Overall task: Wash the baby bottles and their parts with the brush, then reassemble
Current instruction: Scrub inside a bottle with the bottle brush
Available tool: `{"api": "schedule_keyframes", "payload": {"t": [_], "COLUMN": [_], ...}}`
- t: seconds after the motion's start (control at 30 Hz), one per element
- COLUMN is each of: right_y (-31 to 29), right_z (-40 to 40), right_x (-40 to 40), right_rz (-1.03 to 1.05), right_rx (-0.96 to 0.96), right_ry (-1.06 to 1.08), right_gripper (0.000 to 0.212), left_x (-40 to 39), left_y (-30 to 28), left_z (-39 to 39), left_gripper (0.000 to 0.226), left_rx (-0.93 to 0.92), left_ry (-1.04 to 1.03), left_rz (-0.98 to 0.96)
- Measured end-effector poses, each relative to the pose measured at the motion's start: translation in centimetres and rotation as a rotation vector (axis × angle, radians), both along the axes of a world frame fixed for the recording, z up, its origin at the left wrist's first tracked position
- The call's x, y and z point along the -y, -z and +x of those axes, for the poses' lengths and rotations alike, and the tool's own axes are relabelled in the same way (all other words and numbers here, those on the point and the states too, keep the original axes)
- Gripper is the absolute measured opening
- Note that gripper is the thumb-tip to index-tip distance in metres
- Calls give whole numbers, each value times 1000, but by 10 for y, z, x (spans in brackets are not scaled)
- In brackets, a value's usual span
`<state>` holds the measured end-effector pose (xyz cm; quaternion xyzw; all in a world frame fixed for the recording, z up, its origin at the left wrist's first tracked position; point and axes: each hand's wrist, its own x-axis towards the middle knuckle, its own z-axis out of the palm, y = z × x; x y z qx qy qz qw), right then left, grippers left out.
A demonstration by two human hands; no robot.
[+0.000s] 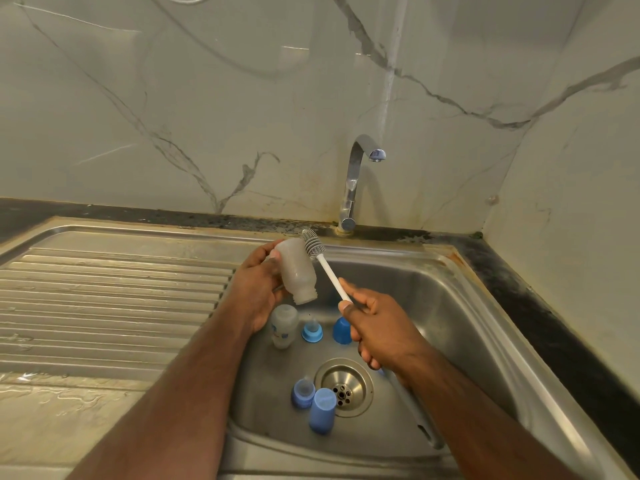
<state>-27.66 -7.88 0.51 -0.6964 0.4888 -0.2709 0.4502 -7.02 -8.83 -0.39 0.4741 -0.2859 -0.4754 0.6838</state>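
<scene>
My left hand (258,289) grips a clear empty baby bottle (298,271) above the sink's left rim, its open neck tilted down toward me. My right hand (375,329) holds the white handle of a bottle brush (320,258); the grey bristle head lies against the outside of the bottle's base. In the sink basin (450,306) stand a second clear bottle (284,325), a light-blue ring with its teat (311,330), a blue cap (341,330) partly hidden by my right hand, another blue ring with teat (303,393) and a blue cap (322,410) by the drain.
A chrome tap (356,181) rises behind the basin; no water runs. The drain (344,386) sits mid-basin. A ribbed steel draining board (114,299) stretches left, wet at its front. A grey handle (415,417) lies in the basin under my right forearm. Marble walls close the back and right.
</scene>
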Motion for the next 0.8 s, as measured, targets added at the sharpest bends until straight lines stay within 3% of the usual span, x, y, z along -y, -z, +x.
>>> {"api": "schedule_keyframes", "payload": {"t": [0.13, 0.8], "right_y": [0, 2], "right_z": [3, -1], "right_x": [-2, 6], "right_rz": [-56, 46], "right_rx": [-44, -6], "right_ry": [-7, 35], "right_gripper": [45, 44], "left_x": [0, -4], "left_y": [0, 2], "left_z": [-4, 2], "left_gripper": [8, 24], "left_rx": [31, -32], "left_ry": [21, 183], "left_rz": [17, -27]}}
